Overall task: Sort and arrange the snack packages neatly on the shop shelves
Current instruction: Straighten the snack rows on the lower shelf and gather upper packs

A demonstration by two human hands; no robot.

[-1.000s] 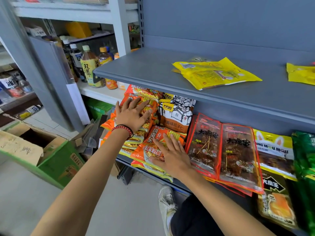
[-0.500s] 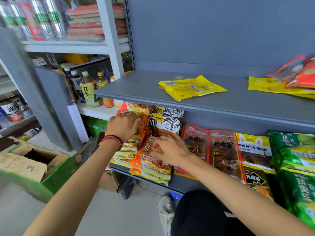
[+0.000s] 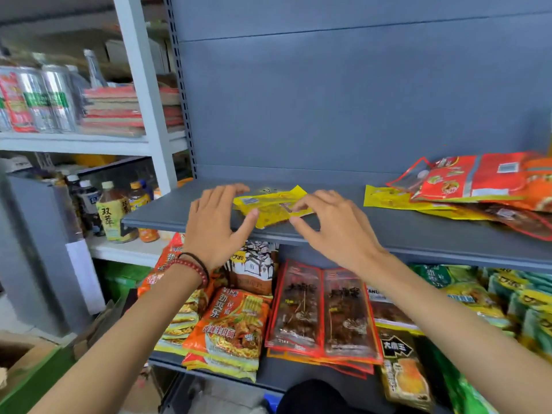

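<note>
A small stack of yellow snack packets [image 3: 268, 207] lies on the grey upper shelf [image 3: 388, 231]. My left hand [image 3: 215, 222] is spread flat at the stack's left side, its thumb against the packet edge. From the right, my right hand [image 3: 331, 225] reaches in with bent fingers, their tips touching the packets. A loose pile of red and yellow packets [image 3: 478, 180] lies further right on the same shelf. On the lower shelf are orange noodle packets [image 3: 233, 327], red-edged dark packets [image 3: 322, 309], a brown-and-white bag [image 3: 254, 270] and green packets [image 3: 507, 300].
A white upright post [image 3: 143, 91] separates this unit from the shelves on the left, which hold drink bottles [image 3: 112, 213] and cans [image 3: 44, 97]. A green cardboard box [image 3: 24, 363] stands on the floor at the lower left. The grey back panel rises behind the upper shelf.
Both hands have left the orange packets on the lower shelf and risen to the yellow packets on the upper shelf. The view has tilted upward.
</note>
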